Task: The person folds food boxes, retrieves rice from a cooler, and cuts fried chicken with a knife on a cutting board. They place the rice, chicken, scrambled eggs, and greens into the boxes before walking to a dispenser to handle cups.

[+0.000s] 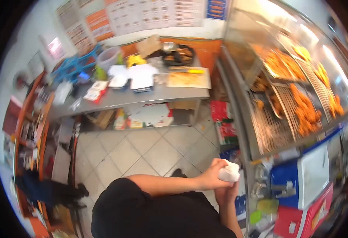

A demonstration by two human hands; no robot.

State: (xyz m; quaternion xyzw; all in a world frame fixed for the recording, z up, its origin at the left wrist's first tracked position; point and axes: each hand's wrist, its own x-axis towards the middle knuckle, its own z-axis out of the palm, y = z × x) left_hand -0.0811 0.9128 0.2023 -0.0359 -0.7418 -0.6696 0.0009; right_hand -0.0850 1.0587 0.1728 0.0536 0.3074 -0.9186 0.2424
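A crumpled white wad [229, 172], either cloth or paper, is bunched between my hands in front of my body, to the right. My left hand [214, 173] reaches across from the left and has its fingers closed around the wad. Right beneath it, my right hand [226, 192] presses up against the same wad; its fingers are partly hidden behind it. Beside both hands runs the edge of the counter under a heated glass display case [243, 119].
Fried chicken [301, 109] lies on racks in the case. Below are a blue-and-white box [316, 174] and a red box [308, 216]. Ahead, a steel table [182, 93] carries a cutting board [182, 80], knife and black pan [186, 55]. A person [51, 192] is at left.
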